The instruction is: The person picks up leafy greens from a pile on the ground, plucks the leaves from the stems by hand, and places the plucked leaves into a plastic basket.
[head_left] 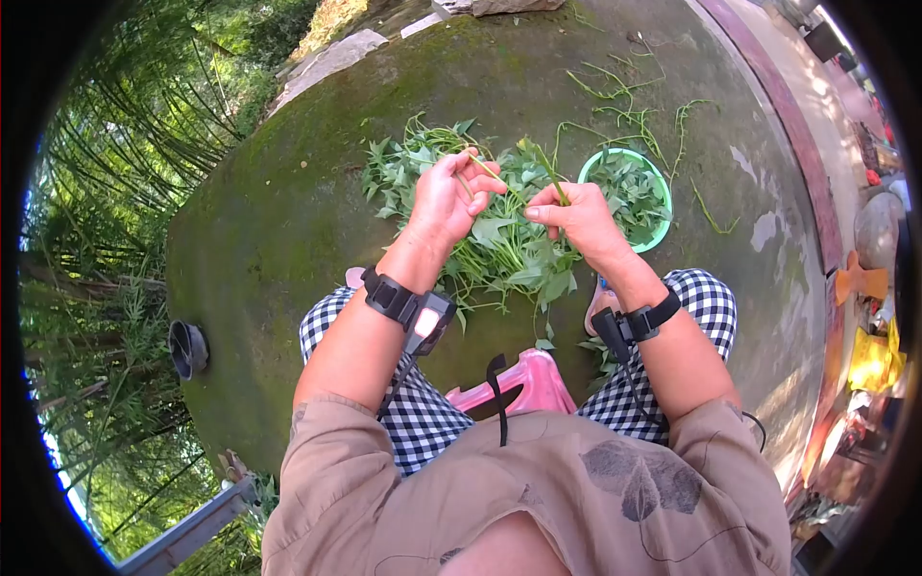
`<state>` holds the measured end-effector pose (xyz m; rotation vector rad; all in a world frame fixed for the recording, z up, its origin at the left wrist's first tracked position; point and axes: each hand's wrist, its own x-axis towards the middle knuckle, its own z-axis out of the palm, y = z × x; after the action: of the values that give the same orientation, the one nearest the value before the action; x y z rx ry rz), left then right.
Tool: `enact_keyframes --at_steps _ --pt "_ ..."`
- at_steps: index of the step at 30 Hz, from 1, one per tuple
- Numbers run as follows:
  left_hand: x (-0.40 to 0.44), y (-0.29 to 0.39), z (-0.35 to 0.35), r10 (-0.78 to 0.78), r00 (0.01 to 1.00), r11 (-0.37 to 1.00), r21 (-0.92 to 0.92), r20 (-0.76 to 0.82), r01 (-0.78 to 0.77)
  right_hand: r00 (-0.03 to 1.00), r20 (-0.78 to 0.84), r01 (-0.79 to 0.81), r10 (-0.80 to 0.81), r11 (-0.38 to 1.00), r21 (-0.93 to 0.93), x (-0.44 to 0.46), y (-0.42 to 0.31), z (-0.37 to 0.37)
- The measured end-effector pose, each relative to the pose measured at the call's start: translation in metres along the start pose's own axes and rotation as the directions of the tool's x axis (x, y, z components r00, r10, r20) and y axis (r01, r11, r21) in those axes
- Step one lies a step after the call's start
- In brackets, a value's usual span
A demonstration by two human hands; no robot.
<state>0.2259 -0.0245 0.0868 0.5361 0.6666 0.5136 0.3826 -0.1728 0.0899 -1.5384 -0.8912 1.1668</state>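
1. Closest, a brown shirt [576, 490] and checked trousers [699, 302] show, with a pink stool [547, 379] between the knees.
2. Dark devices are strapped to both wrists, the left one [423, 319] showing a bright patch.
3. The left hand [451, 200], palm turned up, has its fingers curled round a thin stem [491, 173]; the right hand [578, 219] pinches a thicker green stem [551, 171] that points away from the body.
4. Under and around both hands, a heap of leafy greens [490, 232] lies mid-ground, well in from the left edge of the mossy ground [250, 259].
5. Just right of the heap, a pale green basin [667, 213] holds picked leaves [629, 187].
6. Beyond the basin, loose stems [639, 117] are scattered toward the ground's far right corner.
7. Along the far left edge lie stone slabs [331, 67].
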Motion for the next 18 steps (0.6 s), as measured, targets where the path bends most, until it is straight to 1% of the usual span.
enact_keyframes --at_steps 2,4,5,6,7,8,9,10,12,13,16,17,18 --pt "0.000 -0.002 -0.002 -0.010 1.000 1.000 0.003 -0.008 0.010 1.000 -0.009 0.000 0.000 1.000 0.006 0.000 0.000 -0.002" --pt "-0.001 -0.001 -0.005 0.036 0.997 0.979 0.204 -0.069 -0.021 1.000 -0.013 -0.002 0.002 1.000 0.014 -0.001 0.000 -0.003" --pt "-0.001 -0.001 -0.007 0.063 0.993 0.952 0.304 -0.096 -0.031 1.000 -0.008 -0.016 0.015 0.999 -0.040 -0.001 -0.001 -0.005" --pt "0.002 -0.003 -0.010 0.235 0.965 0.864 0.479 -0.113 -0.154 1.000 -0.004 -0.029 0.029 0.995 -0.094 -0.001 -0.001 -0.009" --pt "0.005 -0.008 -0.014 0.399 0.912 0.728 0.638 -0.097 -0.251 0.999 -0.001 -0.043 0.043 0.988 -0.147 -0.001 -0.001 -0.011" --pt "0.008 -0.011 -0.017 0.548 0.835 0.550 0.772 -0.046 -0.318 0.999 -0.004 -0.051 0.051 0.987 -0.153 -0.001 0.001 -0.012" --pt "0.009 -0.012 -0.018 0.708 0.681 0.169 0.892 0.187 -0.420 0.998 -0.008 -0.060 0.060 0.985 -0.160 -0.001 0.002 -0.012" --pt "0.000 -0.010 -0.009 0.662 0.679 0.034 0.892 0.318 -0.451 0.998 -0.013 -0.069 0.068 0.984 -0.166 -0.001 0.003 -0.013" --pt "-0.021 -0.012 0.009 0.514 0.657 -0.222 0.826 0.551 -0.518 0.998 -0.004 -0.061 0.062 0.980 -0.188 -0.001 0.002 -0.013" --pt "-0.025 -0.017 0.012 0.422 0.667 -0.188 0.779 0.614 -0.598 0.998 0.004 -0.058 0.060 0.979 -0.198 0.000 0.002 -0.013" --pt "-0.027 -0.033 0.010 0.208 0.694 -0.276 0.722 0.690 -0.635 0.999 0.014 -0.046 0.050 0.973 -0.228 0.000 0.002 -0.014" --pt "-0.027 -0.035 0.009 0.182 0.723 -0.287 0.739 0.666 -0.609 0.999 0.016 -0.039 0.044 0.971 -0.237 0.001 0.002 -0.013" --pt "-0.026 -0.036 0.007 0.192 0.721 -0.284 0.741 0.666 -0.608 0.999 0.022 -0.032 0.038 0.970 -0.243 0.001 0.002 -0.013"
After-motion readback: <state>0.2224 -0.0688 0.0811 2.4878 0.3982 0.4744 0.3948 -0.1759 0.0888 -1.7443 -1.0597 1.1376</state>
